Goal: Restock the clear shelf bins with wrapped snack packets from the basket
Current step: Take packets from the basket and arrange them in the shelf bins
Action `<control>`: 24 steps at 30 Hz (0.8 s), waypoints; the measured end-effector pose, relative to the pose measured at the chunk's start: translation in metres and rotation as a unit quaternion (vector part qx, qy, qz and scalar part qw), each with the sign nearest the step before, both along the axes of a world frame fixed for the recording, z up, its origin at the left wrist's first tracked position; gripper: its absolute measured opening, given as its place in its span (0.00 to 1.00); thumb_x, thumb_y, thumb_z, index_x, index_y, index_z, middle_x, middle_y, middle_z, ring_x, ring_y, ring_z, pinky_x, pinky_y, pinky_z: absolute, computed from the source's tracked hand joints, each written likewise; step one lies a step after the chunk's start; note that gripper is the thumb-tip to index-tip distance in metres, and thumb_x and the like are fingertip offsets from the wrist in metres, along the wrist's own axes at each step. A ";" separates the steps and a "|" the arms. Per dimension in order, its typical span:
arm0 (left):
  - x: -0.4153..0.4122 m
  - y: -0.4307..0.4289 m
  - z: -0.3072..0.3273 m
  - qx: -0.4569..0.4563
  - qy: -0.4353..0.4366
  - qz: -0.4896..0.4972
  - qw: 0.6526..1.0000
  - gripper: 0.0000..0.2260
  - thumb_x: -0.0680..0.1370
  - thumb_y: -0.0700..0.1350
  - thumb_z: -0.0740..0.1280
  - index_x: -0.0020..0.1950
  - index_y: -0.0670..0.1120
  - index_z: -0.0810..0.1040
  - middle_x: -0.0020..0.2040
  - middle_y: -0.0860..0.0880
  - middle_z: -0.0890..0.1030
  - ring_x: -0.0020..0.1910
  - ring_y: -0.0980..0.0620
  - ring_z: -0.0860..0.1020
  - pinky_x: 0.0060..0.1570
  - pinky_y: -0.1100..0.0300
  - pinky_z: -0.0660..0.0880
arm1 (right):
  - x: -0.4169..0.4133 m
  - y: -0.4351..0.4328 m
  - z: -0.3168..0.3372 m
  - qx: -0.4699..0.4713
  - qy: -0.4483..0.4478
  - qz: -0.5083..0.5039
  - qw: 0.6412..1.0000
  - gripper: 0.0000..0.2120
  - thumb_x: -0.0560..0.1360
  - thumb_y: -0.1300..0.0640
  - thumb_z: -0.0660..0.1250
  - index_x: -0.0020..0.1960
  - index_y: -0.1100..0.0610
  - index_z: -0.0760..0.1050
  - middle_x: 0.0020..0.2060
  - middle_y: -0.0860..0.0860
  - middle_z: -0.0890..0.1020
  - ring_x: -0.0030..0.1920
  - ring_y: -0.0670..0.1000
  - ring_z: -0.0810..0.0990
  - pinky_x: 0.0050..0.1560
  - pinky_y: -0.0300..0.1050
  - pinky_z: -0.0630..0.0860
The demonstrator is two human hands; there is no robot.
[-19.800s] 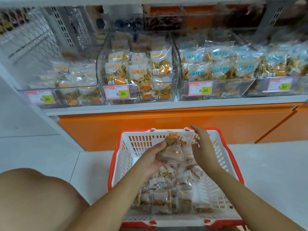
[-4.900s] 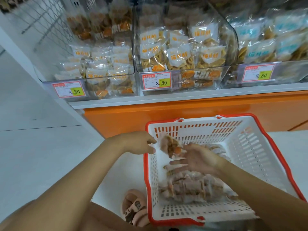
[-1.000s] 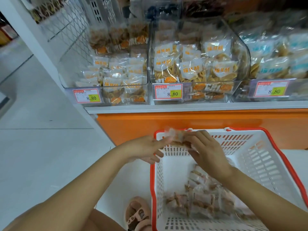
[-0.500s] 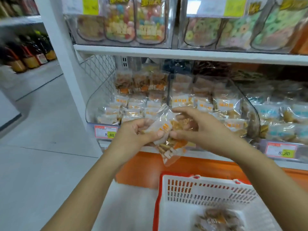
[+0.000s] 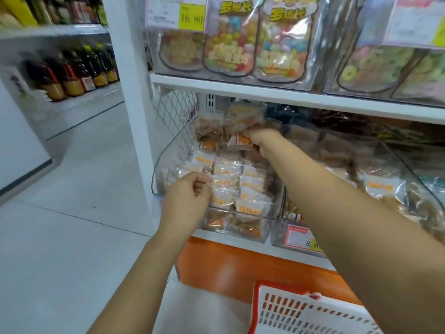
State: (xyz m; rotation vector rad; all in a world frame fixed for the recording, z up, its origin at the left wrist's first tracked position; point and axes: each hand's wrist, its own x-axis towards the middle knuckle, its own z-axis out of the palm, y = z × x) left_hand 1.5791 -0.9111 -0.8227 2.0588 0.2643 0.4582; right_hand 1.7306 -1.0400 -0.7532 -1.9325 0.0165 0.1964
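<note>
right hand (image 5: 261, 141) clutches clear-wrapped orange-labelled snack packets (image 5: 243, 121) over the back of the leftmost clear plastic shelf bin (image 5: 159, 174) | left hand (image 5: 190, 196) curled at bin's front, grip unclear | right is nearer the back row, so it looks set to place | red-rimmed white basket (image 5: 289, 312) below

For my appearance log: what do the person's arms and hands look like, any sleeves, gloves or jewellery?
The left forearm and right forearm are bare to the frame edge; no sleeves. The left hand and right hand are ungloved; no watch, bracelet or ring seen.
</note>
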 end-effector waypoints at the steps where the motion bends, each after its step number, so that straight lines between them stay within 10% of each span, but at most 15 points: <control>1: 0.001 0.001 -0.002 0.008 -0.001 -0.004 1.000 0.06 0.78 0.41 0.65 0.47 0.50 0.79 0.39 0.55 0.81 0.39 0.61 0.78 0.35 0.77 0.68 | 0.009 0.005 -0.007 -0.010 0.004 -0.002 1.000 0.18 0.80 0.62 0.61 0.68 0.64 0.69 0.64 0.57 0.75 0.37 0.48 0.73 0.27 0.30 0.72; 5: 0.001 0.003 -0.005 0.022 -0.002 -0.028 0.999 0.07 0.78 0.41 0.64 0.45 0.52 0.77 0.36 0.55 0.80 0.37 0.63 0.77 0.34 0.75 0.69 | 0.034 0.027 -0.024 -0.148 -0.061 -0.049 0.986 0.17 0.81 0.49 0.59 0.64 0.59 0.68 0.55 0.57 0.77 0.51 0.54 0.78 0.47 0.37 0.78; 9: 0.000 0.002 -0.005 0.041 -0.001 -0.046 0.998 0.06 0.78 0.40 0.64 0.46 0.51 0.77 0.38 0.54 0.80 0.37 0.61 0.77 0.36 0.74 0.70 | 0.049 0.032 -0.041 -0.261 -0.094 -0.109 0.955 0.19 0.81 0.53 0.61 0.67 0.62 0.67 0.55 0.56 0.77 0.47 0.52 0.77 0.43 0.40 0.74; 14: -0.002 0.003 -0.007 0.039 -0.010 -0.057 0.998 0.06 0.78 0.39 0.65 0.49 0.48 0.80 0.41 0.52 0.82 0.40 0.59 0.78 0.38 0.73 0.71 | 0.048 0.026 -0.045 -0.296 -0.099 -0.128 0.942 0.35 0.79 0.56 0.65 0.77 0.63 0.49 0.72 0.60 0.65 0.62 0.57 0.75 0.56 0.44 0.76; 19: -0.014 -0.003 -0.007 0.046 -0.075 -0.078 0.993 0.06 0.78 0.41 0.65 0.51 0.49 0.80 0.44 0.54 0.82 0.44 0.62 0.77 0.42 0.74 0.71 | 0.007 0.015 -0.024 -0.242 -0.080 -0.058 0.965 0.11 0.81 0.62 0.53 0.57 0.64 0.73 0.47 0.54 0.75 0.44 0.53 0.75 0.43 0.39 0.69; 24: -0.042 -0.030 -0.011 0.078 -0.139 -0.148 0.976 0.13 0.80 0.47 0.61 0.39 0.45 0.77 0.35 0.51 0.79 0.37 0.53 0.76 0.38 0.60 0.72 | -0.106 -0.035 -0.033 -0.164 -0.274 0.031 0.947 0.12 0.79 0.58 0.61 0.42 0.62 0.77 0.37 0.54 0.82 0.40 0.51 0.80 0.44 0.44 0.76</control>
